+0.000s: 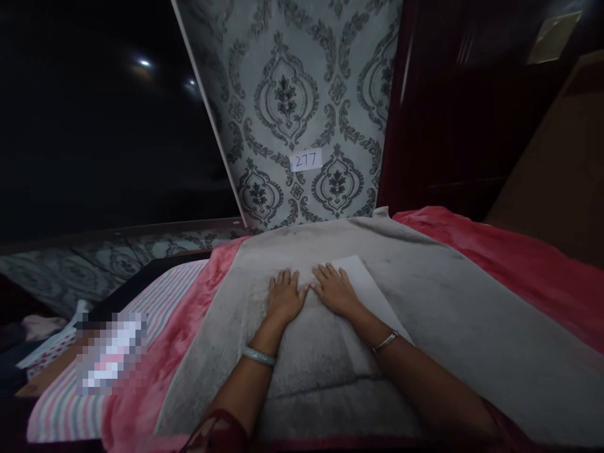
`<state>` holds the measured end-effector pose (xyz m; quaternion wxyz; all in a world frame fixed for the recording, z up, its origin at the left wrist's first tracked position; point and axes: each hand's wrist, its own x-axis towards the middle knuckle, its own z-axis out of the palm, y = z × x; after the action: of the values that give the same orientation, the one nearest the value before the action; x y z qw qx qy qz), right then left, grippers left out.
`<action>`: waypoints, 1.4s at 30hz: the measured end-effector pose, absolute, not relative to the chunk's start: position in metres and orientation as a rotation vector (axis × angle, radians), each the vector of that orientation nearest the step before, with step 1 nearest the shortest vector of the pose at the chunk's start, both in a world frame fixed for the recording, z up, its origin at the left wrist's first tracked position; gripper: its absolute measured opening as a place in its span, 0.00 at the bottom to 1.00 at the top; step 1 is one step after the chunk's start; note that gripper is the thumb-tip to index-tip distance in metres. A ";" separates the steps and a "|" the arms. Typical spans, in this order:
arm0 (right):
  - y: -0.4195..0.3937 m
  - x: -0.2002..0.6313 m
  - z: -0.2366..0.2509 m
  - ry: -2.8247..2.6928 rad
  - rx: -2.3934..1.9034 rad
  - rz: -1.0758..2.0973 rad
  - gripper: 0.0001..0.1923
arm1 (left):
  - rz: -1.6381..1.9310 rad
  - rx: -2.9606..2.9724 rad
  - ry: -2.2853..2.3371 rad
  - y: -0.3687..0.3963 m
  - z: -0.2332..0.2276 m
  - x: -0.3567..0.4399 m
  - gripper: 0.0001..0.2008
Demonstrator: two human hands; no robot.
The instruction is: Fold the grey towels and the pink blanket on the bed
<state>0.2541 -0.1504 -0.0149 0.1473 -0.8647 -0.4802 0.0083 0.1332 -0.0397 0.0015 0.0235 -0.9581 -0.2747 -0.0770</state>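
Observation:
Both hands lie palm down near the middle of a grey plush cloth. My left hand rests flat on the plush, fingers apart and pointing away from me. My right hand is flat with its fingers spread, at the left side of a white sheet. The right forearm crosses over part of that sheet and hides it. The two thumbs come close together. Neither hand grips anything. A crease runs across the cloth below the hands.
Pink plush fabric and a striped cloth lie left; red fabric lies right. A large dark screen stands at the left. Behind is patterned wallpaper with a paper label reading 277. A brown panel leans right.

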 end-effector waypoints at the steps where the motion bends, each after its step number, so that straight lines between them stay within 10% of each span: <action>1: -0.150 0.253 -0.014 -1.380 -2.486 0.021 0.31 | -0.256 -2.968 -0.859 -0.040 0.002 0.133 0.30; 20: -0.215 0.291 -0.004 -1.152 -2.646 0.156 0.32 | -0.199 -3.111 -1.079 0.035 0.010 0.052 0.31; 42: -0.253 0.190 -0.024 -1.452 -2.350 0.063 0.33 | -0.319 -3.036 -0.706 -0.098 -0.014 0.031 0.31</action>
<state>0.1905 -0.2525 -0.0239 0.1881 -0.8353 -0.5162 0.0224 0.0306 -0.0981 -0.0142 0.0043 -0.9689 -0.2253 -0.1020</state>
